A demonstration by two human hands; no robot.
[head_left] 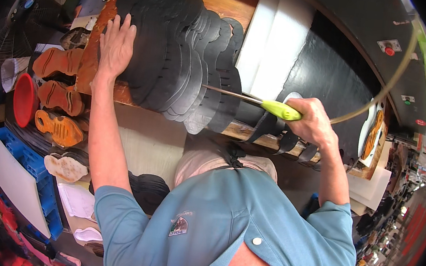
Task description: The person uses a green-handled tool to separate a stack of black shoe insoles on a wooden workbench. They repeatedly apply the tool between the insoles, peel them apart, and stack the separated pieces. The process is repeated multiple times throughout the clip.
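A fanned stack of black sole-shaped sheets (152, 43) lies across the wooden tabletop (242, 1). Flat on the left edge of this stack, my left hand (115, 47) has its fingers stretched out and holds nothing. My right hand (314, 122) is wrapped round the green handle of an air blow gun (280, 110). Its long thin metal nozzle points left, with the tip over the overlapping sheets. A translucent hose (383, 94) runs from my right hand up toward the upper right.
White boards (274, 41) and a black sheet (329, 67) lie right of the stack. A machine panel with a red button (389, 49) borders the far right. At left are orange sole-shaped pieces (61, 97), a red basin (25, 100), a fan (24, 25) and a blue crate (46, 188).
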